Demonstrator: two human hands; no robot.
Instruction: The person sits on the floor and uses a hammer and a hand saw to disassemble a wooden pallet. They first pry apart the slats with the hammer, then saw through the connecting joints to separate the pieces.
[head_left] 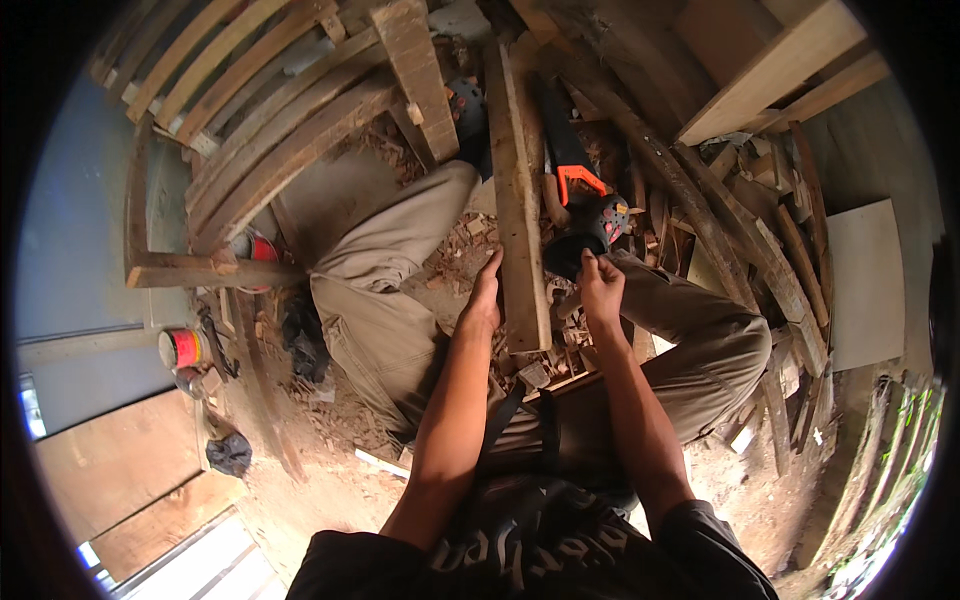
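Note:
A long, weathered wooden plank stretches away from me between my legs. My left hand is at its left edge near the close end, thumb along the side and fingers mostly hidden. To the right of the plank, my right hand is closed in front of my dark clog. What it holds, if anything, is hidden; a short brownish piece shows just left of it. Beyond that hand lies a handsaw with an orange-edged handle and dark blade.
Wooden slats stand at the far left. Long boards and offcuts pile up on the right, beside a pale panel. A red and yellow can sits at left. Wood chips litter the ground between my legs.

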